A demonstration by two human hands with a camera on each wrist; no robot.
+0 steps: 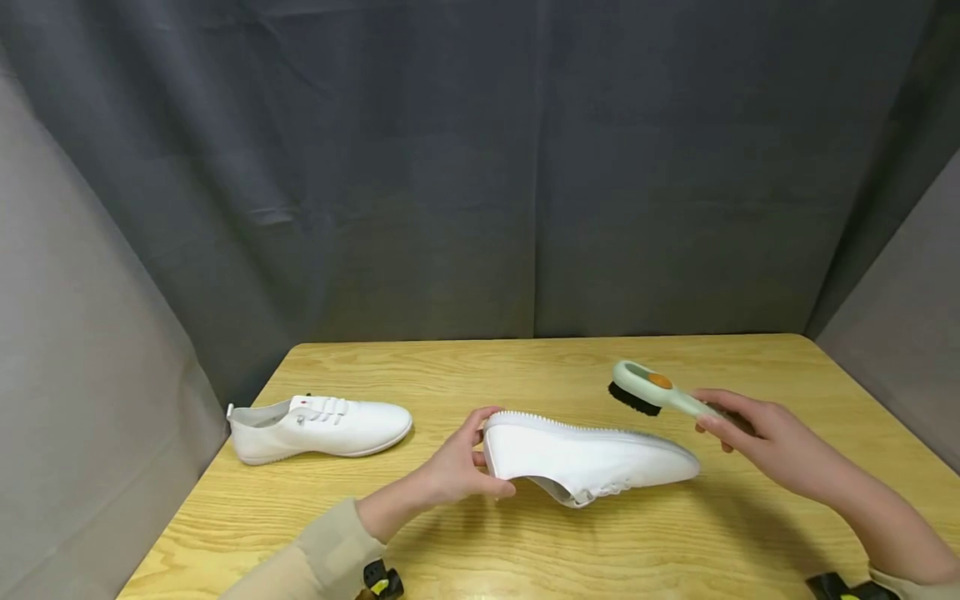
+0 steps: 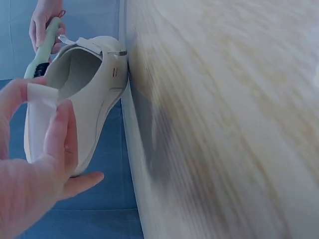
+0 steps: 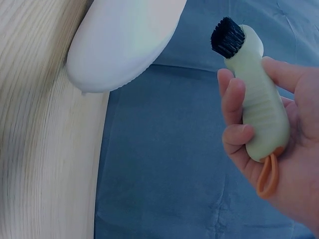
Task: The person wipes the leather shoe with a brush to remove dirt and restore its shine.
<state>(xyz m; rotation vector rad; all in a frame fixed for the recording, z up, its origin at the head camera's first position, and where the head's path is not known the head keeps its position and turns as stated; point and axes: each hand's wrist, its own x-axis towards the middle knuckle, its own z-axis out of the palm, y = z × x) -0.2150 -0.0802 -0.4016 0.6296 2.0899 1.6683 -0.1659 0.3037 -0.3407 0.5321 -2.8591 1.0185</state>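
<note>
A white lace-up shoe is gripped at its heel by my left hand. It lies turned over on its side, with the ridged sole edge uppermost and the opening facing me. The toe points right and comes down close to the table. My right hand holds a pale green brush by its handle, above and to the right of the toe. Black bristles face down from its head, apart from the shoe. In the right wrist view, fingers and thumb wrap the handle, and an orange loop hangs from its end.
A second white shoe stands upright at the left of the wooden table, toe to the right. Dark grey curtain hangs behind the table's far edge, with lighter cloth on both sides.
</note>
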